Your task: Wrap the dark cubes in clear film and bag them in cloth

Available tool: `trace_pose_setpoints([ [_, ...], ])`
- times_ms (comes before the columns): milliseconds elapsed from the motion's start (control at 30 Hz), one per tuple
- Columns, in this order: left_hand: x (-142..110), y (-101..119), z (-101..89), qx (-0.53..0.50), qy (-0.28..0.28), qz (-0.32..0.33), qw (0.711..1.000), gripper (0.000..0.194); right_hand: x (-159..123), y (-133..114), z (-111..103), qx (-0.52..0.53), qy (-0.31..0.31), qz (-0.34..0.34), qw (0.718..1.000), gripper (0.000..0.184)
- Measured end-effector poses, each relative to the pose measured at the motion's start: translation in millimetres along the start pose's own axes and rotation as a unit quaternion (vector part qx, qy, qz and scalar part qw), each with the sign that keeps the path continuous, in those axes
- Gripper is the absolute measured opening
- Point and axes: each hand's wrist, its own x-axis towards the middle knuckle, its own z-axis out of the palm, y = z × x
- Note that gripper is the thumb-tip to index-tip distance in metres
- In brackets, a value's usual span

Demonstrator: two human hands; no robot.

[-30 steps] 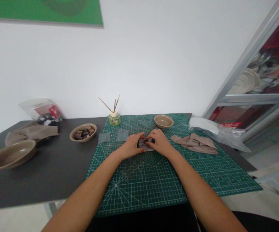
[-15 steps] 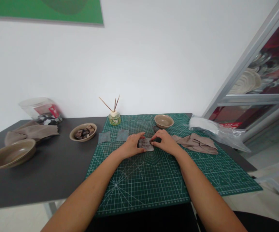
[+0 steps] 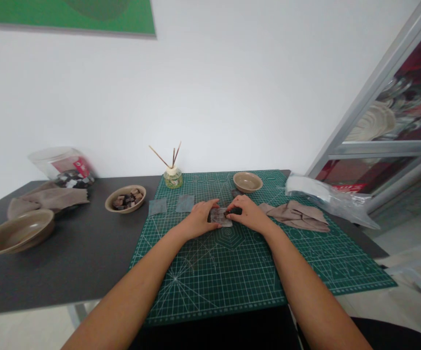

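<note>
Fingers of the left hand point(image 3: 198, 218) are spread wide at a grey square point(image 3: 219, 218) on the mat point(image 3: 235, 277); a dark piece point(image 3: 226, 213) is pinched there by the right hand point(image 3: 249, 214). The red jar label point(image 3: 82, 167) is unreadable.

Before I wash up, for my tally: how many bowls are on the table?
3: a large bowl at the far left, a bowl of brown chunks left of the green mat, and a small bowl toward the mat's back. Any nested beneath would be hidden.

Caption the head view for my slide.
Left hand touches a grey square as right hand pinches a small dark piece over a green mat.
</note>
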Motion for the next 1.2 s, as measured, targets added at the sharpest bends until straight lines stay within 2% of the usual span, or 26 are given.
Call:
trace_pose_setpoints([
  [100, 0.5, -0.1, 1.7, 0.008, 0.007, -0.005, 1.000, 0.076, 0.9, 1.5, -0.2, -0.019, 0.022, 0.020, 0.999, 0.009],
  [267, 1.3, 0.1, 2.4, 0.013, 0.005, -0.012, 1.000, 0.076, -0.7, -2.1, -3.0, 0.029, -0.037, -0.007, 0.999, 0.006],
  [433, 0.8, 0.5, 1.7, 0.018, 0.005, -0.010, 1.000, 0.076, 1.3, -2.3, -0.9, 0.000, 0.006, 0.029, 1.000, 0.009],
  [600, 0.2, 0.6, 1.5, 0.017, 0.006, -0.008, 1.000, 0.076, -1.1, -3.6, -3.9, 0.036, -0.042, -0.013, 0.998, 0.006],
  [767, 0.9, 0.6, 2.0, 0.015, 0.007, -0.004, 1.000, 0.075, 2.3, 0.5, 0.6, -0.013, 0.016, 0.027, 0.999, 0.008],
  [833, 1.0, 0.7, 2.2, 0.015, 0.006, -0.005, 1.000, 0.075, 2.2, 1.0, 1.0, -0.010, 0.012, 0.010, 1.000, 0.008],
  [933, 0.8, 1.2, 1.8, 0.014, 0.005, -0.008, 1.000, 0.075, 0.5, -0.6, -0.6, 0.019, -0.026, -0.029, 0.999, 0.006],
  [1000, 0.8, 1.7, 1.1, 0.014, 0.005, -0.008, 1.000, 0.075, 1.3, -3.1, 0.0, 0.015, -0.025, -0.019, 0.999, 0.006],
  [1100, 1.1, 2.3, 0.2, 0.014, 0.003, -0.009, 1.000, 0.076, 6.7, -9.3, 5.9, -0.028, 0.015, 0.030, 0.999, 0.007],
  [1200, 1.7, 2.4, 0.3, 0.016, 0.005, -0.013, 1.000, 0.077, 10.7, -15.7, 11.7, -0.040, 0.013, 0.010, 0.999, 0.012],
])
